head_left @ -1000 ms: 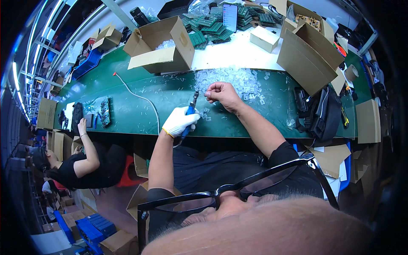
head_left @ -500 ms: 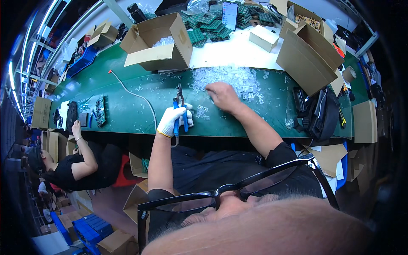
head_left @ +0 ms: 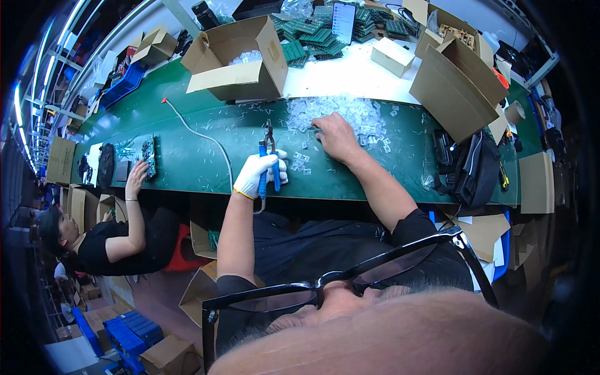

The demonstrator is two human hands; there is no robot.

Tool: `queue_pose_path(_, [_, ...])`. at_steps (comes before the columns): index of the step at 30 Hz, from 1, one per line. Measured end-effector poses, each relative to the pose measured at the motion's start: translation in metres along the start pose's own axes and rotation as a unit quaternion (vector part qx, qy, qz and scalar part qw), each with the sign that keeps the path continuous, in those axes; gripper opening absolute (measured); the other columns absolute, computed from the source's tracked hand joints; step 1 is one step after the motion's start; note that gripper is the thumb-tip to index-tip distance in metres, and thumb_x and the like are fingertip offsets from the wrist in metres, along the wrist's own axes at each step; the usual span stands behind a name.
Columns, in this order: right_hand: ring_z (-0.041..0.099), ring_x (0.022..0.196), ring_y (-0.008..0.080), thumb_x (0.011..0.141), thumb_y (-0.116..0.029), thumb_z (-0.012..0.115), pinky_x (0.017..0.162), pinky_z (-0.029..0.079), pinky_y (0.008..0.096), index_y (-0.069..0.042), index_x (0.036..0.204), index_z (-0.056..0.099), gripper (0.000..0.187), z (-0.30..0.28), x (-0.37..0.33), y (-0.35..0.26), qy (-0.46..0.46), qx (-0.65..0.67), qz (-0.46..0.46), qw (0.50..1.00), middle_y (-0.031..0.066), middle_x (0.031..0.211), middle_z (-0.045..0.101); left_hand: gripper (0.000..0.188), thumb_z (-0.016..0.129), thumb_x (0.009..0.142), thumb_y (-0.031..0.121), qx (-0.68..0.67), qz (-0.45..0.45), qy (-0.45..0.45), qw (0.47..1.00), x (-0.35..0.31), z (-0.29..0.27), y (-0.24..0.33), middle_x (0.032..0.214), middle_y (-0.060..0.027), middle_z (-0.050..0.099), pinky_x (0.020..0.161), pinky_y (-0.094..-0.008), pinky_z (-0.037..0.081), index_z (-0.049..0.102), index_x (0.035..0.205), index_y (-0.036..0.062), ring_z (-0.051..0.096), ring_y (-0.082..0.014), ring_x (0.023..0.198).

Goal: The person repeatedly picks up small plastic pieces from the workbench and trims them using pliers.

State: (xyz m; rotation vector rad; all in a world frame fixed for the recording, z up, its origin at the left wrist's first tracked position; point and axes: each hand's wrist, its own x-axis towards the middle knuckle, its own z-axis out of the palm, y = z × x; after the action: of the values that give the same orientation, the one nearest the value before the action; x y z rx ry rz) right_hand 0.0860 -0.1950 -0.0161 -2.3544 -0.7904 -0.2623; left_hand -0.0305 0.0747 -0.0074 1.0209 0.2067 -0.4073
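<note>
Where clear plastic pieces (head_left: 357, 112) lie heaped, bare right hand (head_left: 339, 139) is nearer, at their front edge, grip indiscernible; gloved left hand (head_left: 252, 174), apart, clamps blue-handled pliers (head_left: 262, 175) pointing away.

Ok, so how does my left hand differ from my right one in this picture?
Your left hand wears a white glove, while your right hand is bare. The left hand grips blue-handled pliers; the right hand is at the pile of clear pieces, its fingertips too small to read. Both are over the green table.
</note>
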Motion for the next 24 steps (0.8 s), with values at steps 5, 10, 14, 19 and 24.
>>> queue_pose_path(5, [0.066, 0.101, 0.0349, 0.08, 0.001, 0.07, 0.089, 0.057, 0.0471, -0.009, 0.108, 0.078, 0.031, 0.005, 0.001, -0.002, 0.067, -0.007, -0.032, 0.997, 0.0098, 0.099, 0.075, 0.045, 0.073, 0.101, 0.023, 0.003, -0.003, 0.008, 1.0, -0.001, 0.001, 0.001, 0.096, -0.0127, 0.072, 0.077, -0.0427, 0.063, 0.064, 0.132, -0.0076, 0.072, -0.025, 0.08])
queue_pose_path(10, [0.064, 0.104, 0.0333, 0.081, 0.001, 0.07, 0.092, 0.055, 0.0433, -0.009, 0.11, 0.077, 0.031, 0.019, -0.005, -0.01, -0.056, 0.04, -0.183, 0.981, 0.0095, 0.104, 0.076, 0.043, 0.073, 0.101, 0.023, 0.002, -0.009, 0.009, 1.0, -0.001, 0.004, 0.001, 0.096, -0.0127, 0.072, 0.077, -0.0422, 0.063, 0.064, 0.131, -0.0074, 0.072, -0.0245, 0.08])
queue_pose_path(14, [0.065, 0.101, 0.0363, 0.086, -0.001, 0.07, 0.092, 0.055, 0.0449, -0.008, 0.107, 0.077, 0.024, 0.025, -0.005, -0.008, -0.07, 0.021, -0.145, 0.987, 0.0101, 0.108, 0.076, 0.043, 0.073, 0.101, 0.022, 0.011, -0.007, 0.01, 1.0, -0.001, 0.007, 0.002, 0.096, -0.0126, 0.072, 0.077, -0.0415, 0.064, 0.064, 0.131, -0.0075, 0.072, -0.0245, 0.08])
queue_pose_path(19, [0.072, 0.089, 0.0196, 0.102, -0.004, 0.064, 0.086, 0.058, 0.0346, -0.001, 0.12, 0.074, 0.021, 0.024, 0.002, -0.007, -0.066, 0.495, 0.172, 0.849, 0.0082, 0.097, 0.077, 0.04, 0.073, 0.101, 0.021, 0.08, -0.015, 0.022, 0.996, -0.004, 0.017, 0.008, 0.096, -0.0093, 0.072, 0.075, -0.0362, 0.063, 0.065, 0.131, -0.005, 0.073, -0.0199, 0.079])
queue_pose_path(24, [0.071, 0.094, 0.0153, 0.103, -0.004, 0.067, 0.087, 0.057, 0.0294, 0.004, 0.121, 0.072, 0.02, 0.015, 0.004, -0.001, -0.084, 0.615, 0.187, 0.761, 0.0109, 0.109, 0.076, 0.043, 0.08, 0.097, 0.022, 0.23, -0.046, 0.048, 0.971, -0.011, 0.037, 0.021, 0.098, -0.0058, 0.072, 0.075, -0.0306, 0.06, 0.069, 0.129, -0.0037, 0.071, -0.0139, 0.08])
